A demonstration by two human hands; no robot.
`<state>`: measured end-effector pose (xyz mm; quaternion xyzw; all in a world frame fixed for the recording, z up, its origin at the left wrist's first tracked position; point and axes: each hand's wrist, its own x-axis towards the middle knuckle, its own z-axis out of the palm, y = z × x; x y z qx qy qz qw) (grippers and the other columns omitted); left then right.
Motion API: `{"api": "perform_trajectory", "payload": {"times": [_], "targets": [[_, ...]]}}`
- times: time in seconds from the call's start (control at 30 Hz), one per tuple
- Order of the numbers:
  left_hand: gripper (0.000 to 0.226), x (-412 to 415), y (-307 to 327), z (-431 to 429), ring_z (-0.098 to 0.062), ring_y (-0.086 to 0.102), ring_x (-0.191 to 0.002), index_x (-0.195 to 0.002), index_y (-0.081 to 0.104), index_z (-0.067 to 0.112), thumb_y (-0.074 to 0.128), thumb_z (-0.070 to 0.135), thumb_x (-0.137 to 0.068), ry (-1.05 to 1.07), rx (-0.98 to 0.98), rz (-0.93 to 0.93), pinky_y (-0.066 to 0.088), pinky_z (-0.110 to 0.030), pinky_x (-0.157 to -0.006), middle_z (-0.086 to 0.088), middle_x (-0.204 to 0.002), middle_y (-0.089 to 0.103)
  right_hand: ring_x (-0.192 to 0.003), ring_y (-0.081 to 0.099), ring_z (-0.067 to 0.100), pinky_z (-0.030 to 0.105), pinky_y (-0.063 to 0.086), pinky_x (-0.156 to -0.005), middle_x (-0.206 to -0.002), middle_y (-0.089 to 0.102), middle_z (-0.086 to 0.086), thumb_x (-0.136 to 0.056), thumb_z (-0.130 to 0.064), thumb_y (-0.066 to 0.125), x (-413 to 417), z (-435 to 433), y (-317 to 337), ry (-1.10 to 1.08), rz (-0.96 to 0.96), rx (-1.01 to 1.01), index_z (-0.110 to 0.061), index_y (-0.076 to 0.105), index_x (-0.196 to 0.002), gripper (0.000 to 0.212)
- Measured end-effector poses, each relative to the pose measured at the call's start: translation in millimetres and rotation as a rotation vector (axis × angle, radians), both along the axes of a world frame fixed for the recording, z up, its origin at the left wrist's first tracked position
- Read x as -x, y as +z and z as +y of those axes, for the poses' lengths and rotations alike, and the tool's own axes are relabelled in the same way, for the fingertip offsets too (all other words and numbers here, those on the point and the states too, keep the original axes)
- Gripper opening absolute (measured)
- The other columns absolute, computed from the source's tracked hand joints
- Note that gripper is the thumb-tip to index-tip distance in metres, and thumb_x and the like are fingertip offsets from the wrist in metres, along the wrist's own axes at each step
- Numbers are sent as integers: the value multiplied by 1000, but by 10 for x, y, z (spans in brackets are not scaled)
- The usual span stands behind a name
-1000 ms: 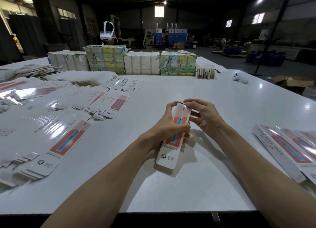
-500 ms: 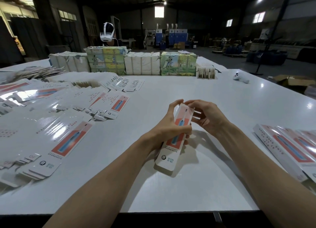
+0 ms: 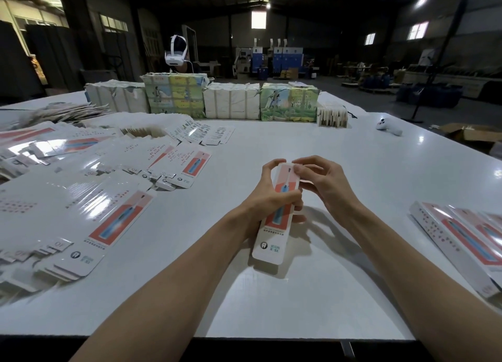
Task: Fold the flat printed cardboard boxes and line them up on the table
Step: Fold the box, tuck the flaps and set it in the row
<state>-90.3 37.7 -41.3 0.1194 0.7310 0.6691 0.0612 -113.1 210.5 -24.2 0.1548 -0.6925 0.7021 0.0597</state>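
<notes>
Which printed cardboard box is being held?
The narrow white and red printed cardboard box at centre: left grip wraps its middle, right grip pinches its far end. The others lie on the white table.

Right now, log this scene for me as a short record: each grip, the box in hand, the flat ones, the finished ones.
left grip: holds the box round its middle
right grip: pinches the box's far end
flat boxes: spread on the table, left side
folded boxes: side by side at the right edge
</notes>
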Motion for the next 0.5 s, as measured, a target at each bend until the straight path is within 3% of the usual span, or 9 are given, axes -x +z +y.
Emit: {"api": "perform_trajectory", "payload": {"times": [0.23, 0.43, 0.5], "targets": [[86, -25, -3, 16, -17, 78, -76, -143, 27, 48, 80, 12, -86, -2, -23, -30, 62, -30, -63, -14, -119, 61, -92, 78, 28, 35, 65, -84, -96, 80, 13, -99, -11, 70, -31, -13, 11, -61, 62, -49, 1, 76, -104, 15], [86, -63, 40, 26, -21, 78, -75, -144, 27, 47, 80, 9, -87, -2, -58, -42, 63, -33, -66, -16, -121, 59, -95, 78, 28, 38, 65, -86, -98, 80, 11, -100, -13, 70, -28, -37, 6, -75, 60, -42, -1, 75, -106, 14], [88, -92, 50, 36, -25, 76, -76, -144, 28, 46, 80, 6, -86, -18, -148, -76, 63, -37, -68, -20, -121, 59, -98, 77, 26, 40, 64, -89, -103, 79, 10, -102, -14, 67, -24, -65, -9, -105, 87, -79, -3, 74, -112, 16]]}}
